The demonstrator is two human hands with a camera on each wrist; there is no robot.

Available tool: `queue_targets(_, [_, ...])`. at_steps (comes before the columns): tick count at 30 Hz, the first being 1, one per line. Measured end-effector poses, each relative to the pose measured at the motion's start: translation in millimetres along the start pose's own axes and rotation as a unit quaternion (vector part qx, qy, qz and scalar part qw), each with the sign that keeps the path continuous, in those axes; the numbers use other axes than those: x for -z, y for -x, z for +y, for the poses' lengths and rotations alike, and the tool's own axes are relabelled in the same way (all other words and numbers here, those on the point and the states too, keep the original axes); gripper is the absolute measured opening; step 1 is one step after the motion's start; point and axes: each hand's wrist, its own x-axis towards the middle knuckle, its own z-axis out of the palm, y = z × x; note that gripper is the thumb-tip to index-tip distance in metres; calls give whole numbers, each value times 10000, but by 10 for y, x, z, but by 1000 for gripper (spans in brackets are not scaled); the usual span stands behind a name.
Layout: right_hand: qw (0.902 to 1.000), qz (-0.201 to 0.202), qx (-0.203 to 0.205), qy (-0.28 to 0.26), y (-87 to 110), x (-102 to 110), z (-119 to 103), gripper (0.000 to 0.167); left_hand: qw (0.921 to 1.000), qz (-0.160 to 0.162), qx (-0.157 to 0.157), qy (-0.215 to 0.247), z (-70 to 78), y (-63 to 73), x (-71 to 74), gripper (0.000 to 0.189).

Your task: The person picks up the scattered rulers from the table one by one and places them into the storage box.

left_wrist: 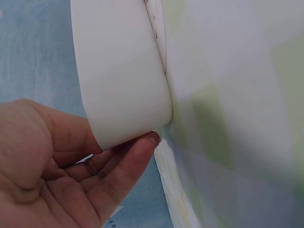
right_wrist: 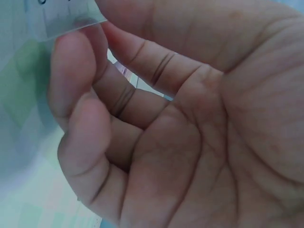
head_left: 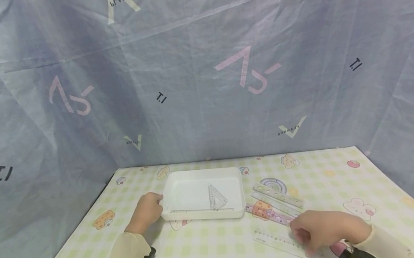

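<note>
Right of the tray (head_left: 208, 216), your right hand (head_left: 325, 230) seems to pinch the nearest ruler (head_left: 277, 241), whose thin end could slip from a shallow hold, while your left hand (head_left: 147, 211) grips the tray.

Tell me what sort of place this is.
Probably a screened-off tabletop workspace: printed grey-blue fabric hangs around a checked tabletop, on which a white tray and rulers lie.

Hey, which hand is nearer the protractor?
The right hand: it's right of the protractor and closer to the camera. The left hand is farther, gripping the left end of the tray.
</note>
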Motion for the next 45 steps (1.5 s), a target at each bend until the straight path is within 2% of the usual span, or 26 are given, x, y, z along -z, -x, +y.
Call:
queue_targets(19, [9988, -47, 469, -141, -15, 67, 46, 23, 9999, 95, -66, -77, -11, -18, -17, 41])
queue_targets(31, [9985, -81, 517, -172, 6, 101, 33, 22, 9999, 64, -27, -81, -17, -24, -23, 41])
queue_targets(39, [9958, -22, 899, -166, 37, 196, 56, 22, 9999, 113, -88, -72, -16, -7, -12, 40])
queue_targets(45, [9956, 89, 904, -243, 56, 258, 87, 24, 9999, 109, -63, -75, -13, 2, -9, 40])
